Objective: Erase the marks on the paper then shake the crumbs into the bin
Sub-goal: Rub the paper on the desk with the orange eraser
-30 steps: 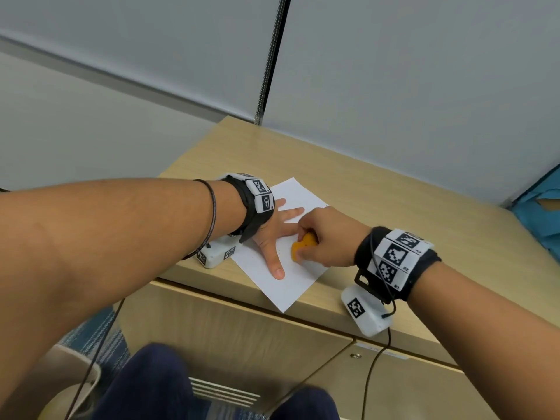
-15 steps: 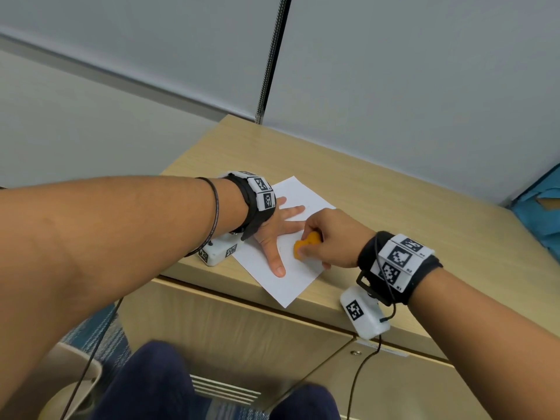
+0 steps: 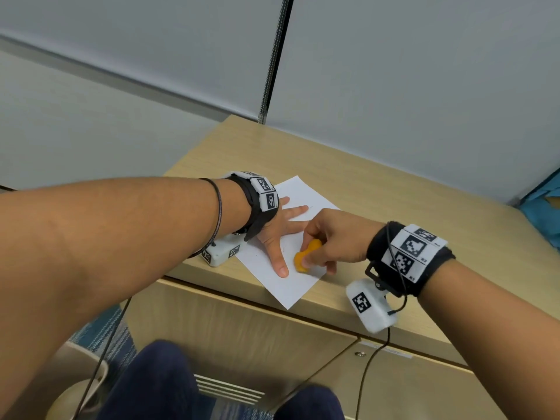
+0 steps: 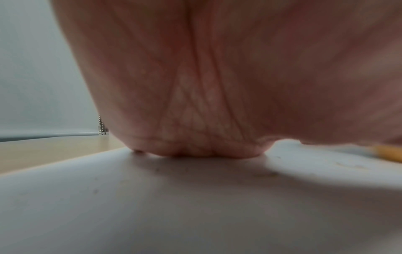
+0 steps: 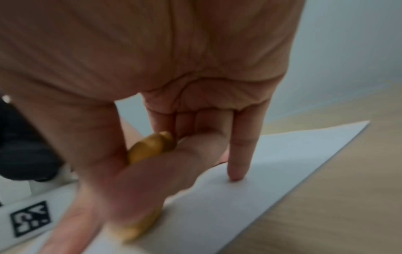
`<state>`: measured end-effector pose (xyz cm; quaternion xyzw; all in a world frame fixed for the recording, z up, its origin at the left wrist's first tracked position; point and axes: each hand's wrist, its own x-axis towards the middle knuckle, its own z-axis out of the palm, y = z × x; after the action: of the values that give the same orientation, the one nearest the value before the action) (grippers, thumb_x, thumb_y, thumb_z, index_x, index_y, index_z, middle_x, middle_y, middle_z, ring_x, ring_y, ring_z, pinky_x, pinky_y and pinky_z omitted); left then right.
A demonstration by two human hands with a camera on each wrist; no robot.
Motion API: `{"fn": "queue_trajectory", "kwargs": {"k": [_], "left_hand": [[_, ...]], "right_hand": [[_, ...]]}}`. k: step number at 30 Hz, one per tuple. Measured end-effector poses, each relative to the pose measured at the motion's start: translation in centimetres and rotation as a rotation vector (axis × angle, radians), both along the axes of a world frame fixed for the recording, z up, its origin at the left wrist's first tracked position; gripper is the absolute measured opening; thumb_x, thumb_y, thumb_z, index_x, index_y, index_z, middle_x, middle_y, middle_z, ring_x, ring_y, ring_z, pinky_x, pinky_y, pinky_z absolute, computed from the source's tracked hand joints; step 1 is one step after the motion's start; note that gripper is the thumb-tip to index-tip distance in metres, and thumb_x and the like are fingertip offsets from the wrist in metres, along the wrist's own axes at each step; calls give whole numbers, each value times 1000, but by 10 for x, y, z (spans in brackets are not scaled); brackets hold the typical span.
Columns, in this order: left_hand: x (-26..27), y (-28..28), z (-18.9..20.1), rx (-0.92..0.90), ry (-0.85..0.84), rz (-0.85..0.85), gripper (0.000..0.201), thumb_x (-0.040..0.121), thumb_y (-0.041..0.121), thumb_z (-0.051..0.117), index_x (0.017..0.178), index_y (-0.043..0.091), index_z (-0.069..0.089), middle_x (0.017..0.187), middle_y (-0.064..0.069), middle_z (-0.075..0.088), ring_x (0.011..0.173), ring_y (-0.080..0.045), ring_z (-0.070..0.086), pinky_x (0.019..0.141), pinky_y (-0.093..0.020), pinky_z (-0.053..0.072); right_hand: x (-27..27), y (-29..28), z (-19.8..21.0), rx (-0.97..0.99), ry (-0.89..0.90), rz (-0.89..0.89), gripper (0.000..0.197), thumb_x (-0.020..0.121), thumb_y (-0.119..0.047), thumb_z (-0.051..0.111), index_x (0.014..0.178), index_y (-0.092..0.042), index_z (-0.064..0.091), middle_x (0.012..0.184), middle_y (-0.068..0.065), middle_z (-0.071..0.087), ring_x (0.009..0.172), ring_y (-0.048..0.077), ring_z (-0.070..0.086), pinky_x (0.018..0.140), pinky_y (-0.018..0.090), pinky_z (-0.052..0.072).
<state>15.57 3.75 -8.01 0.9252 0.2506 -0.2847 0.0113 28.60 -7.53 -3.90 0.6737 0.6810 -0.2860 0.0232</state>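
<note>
A white sheet of paper (image 3: 298,284) lies on the wooden cabinet top (image 3: 378,189), one corner past the front edge. My left hand (image 3: 280,234) lies flat on it with straight, spread fingers, pressing it down. My right hand (image 3: 328,241) pinches an orange peanut-shaped eraser (image 3: 306,257) and holds its lower end on the paper beside the left thumb. In the right wrist view the eraser (image 5: 150,147) sits between thumb and fingers, and the little finger touches the paper (image 5: 272,163). Small dark crumbs dot the paper (image 4: 152,197) in the left wrist view, where the palm (image 4: 217,77) fills the top.
A beige bin (image 3: 75,386) stands on the floor at lower left, below the cabinet's left end. Grey wall panels rise behind the cabinet. A blue object (image 3: 545,213) lies at the right edge. My knees (image 3: 151,386) are in front of the cabinet doors.
My right hand has slid the eraser toward the paper's near edge, and more of the eraser shows. The left hand stays flat on the sheet.
</note>
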Motion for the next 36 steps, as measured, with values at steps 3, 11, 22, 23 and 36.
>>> {"fn": "queue_trajectory", "kwargs": {"k": [3, 11, 22, 23, 36], "left_hand": [[0, 0, 0, 8, -16, -23, 130, 54, 89, 62, 143, 53, -26, 158, 5, -35, 145, -42, -24, 114, -67, -4], [0, 0, -1, -5, -12, -13, 129, 55, 88, 62, 145, 53, -23, 156, 8, -37, 145, -38, -27, 113, -67, -5], [1, 5, -5, 18, -11, -39, 133, 45, 96, 57, 142, 56, -24, 156, 9, -38, 145, -37, -29, 112, -69, -7], [1, 6, -5, 4, -11, -32, 130, 47, 95, 59, 144, 58, -19, 156, 8, -37, 144, -39, -30, 113, -68, -7], [0, 0, 1, 7, -22, -11, 131, 52, 90, 63, 143, 55, -26, 158, 5, -34, 146, -40, -23, 114, -68, -2]], "right_hand": [[-3, 12, -2, 158, -127, -100, 17, 85, -27, 78, 83, -13, 69, 63, -1, 72, 51, 8, 69, 57, 23, 50], [0, 19, -2, 131, -77, -158, 19, 85, -28, 77, 84, -10, 72, 67, -1, 74, 55, 8, 70, 66, 25, 53], [4, 20, -7, 174, -98, -99, 18, 85, -33, 75, 82, -16, 70, 63, 1, 74, 56, 9, 65, 69, 29, 53], [-1, 17, -8, 112, -75, -31, 18, 84, -34, 76, 84, -17, 72, 63, 0, 74, 57, 7, 66, 70, 29, 54], [12, 14, -6, 123, -109, -70, 22, 84, -38, 77, 88, -17, 74, 68, 1, 77, 58, 6, 69, 76, 31, 59]]}}
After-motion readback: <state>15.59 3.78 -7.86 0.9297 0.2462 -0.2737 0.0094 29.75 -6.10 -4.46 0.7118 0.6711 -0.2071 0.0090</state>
